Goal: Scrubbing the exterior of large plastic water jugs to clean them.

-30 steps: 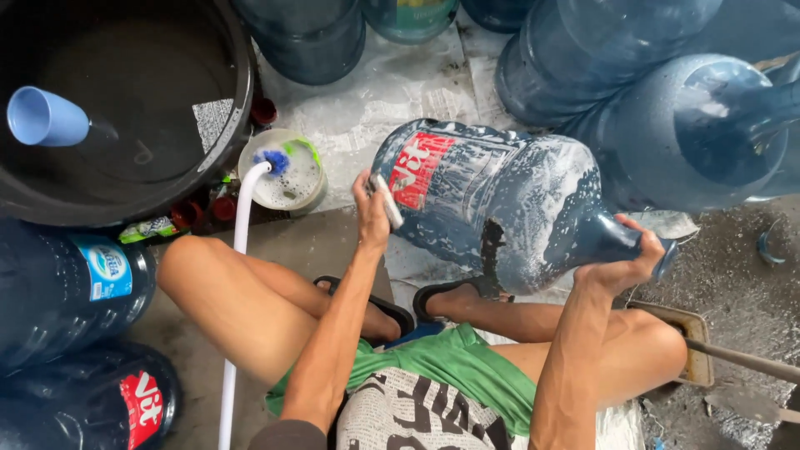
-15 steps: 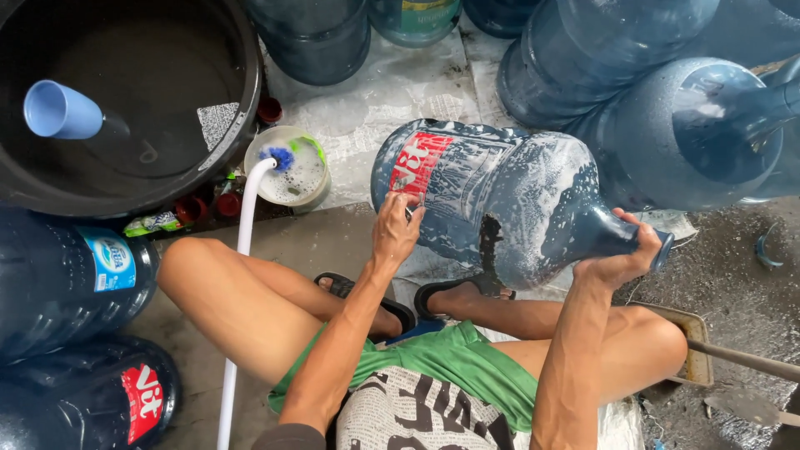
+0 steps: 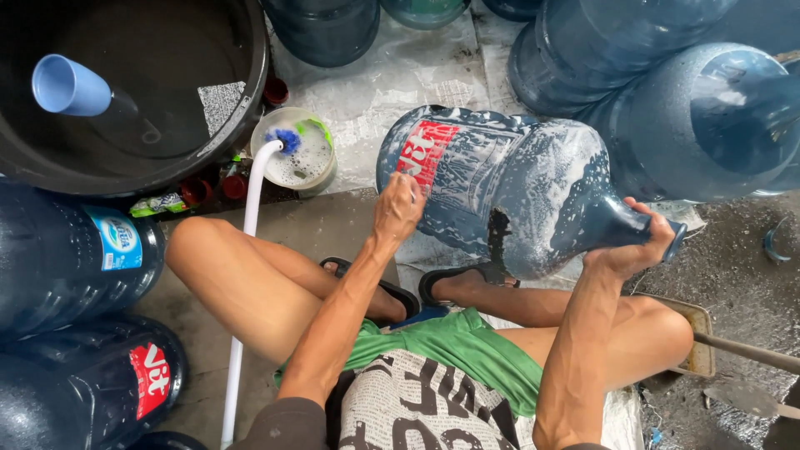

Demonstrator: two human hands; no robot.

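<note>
Since a moment ago our left hand [image 3: 398, 208] has slid down the soapy jug [image 3: 508, 187], fingers curled against its labelled side. Our right hand [image 3: 629, 250] grips the neck, holding it tilted above our feet. Beyond stand a small tub [image 3: 321, 171] of foamy water and a black basin [image 3: 242, 108] of water.

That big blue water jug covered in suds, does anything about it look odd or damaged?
The large blue plastic water jug lies on its side, foam-streaked, held at the neck by the right hand. A dark patch near its lower edge stands out; damage or dirt, I cannot tell.
</note>
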